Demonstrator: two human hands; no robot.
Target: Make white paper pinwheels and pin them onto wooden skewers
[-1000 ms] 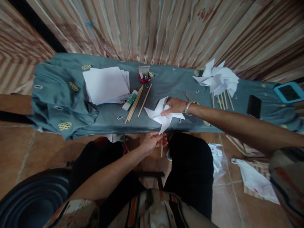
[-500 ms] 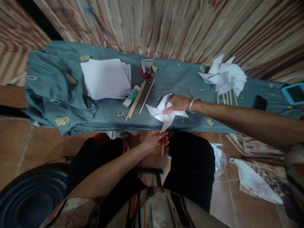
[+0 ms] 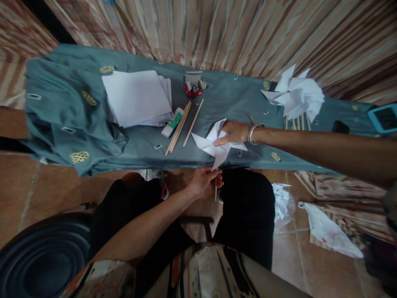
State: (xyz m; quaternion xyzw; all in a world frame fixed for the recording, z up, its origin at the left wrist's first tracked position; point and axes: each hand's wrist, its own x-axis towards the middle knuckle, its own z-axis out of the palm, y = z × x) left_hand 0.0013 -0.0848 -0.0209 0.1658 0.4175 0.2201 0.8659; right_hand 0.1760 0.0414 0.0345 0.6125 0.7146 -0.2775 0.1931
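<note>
A white paper pinwheel point(image 3: 220, 154) lies over the front edge of the cloth-covered table, its blades folded and spread. My right hand point(image 3: 234, 133) is closed on it, thumb at the centre; the other fingers are partly hidden behind the paper. Just below the table edge, my left hand point(image 3: 206, 182) pinches the thin wooden stick point(image 3: 216, 193) under the pinwheel, and the stick's lower end pokes out beneath the fingers. Left of the pinwheel lie several loose wooden sticks point(image 3: 179, 130) and a glue stick point(image 3: 173, 123).
A stack of white paper point(image 3: 138, 98) and a small red box point(image 3: 194, 88) of metal pins stand on the table point(image 3: 226, 97). Finished pinwheels point(image 3: 299, 94) lie at right, near a black object point(image 3: 340, 127) and a blue-framed device point(image 3: 384, 118). Scissors point(image 3: 252, 118) lie behind my right hand.
The view has shifted slightly. Both hands keep the same hold on the pinwheel and its stick; the pinwheel's pose is almost unchanged.
</note>
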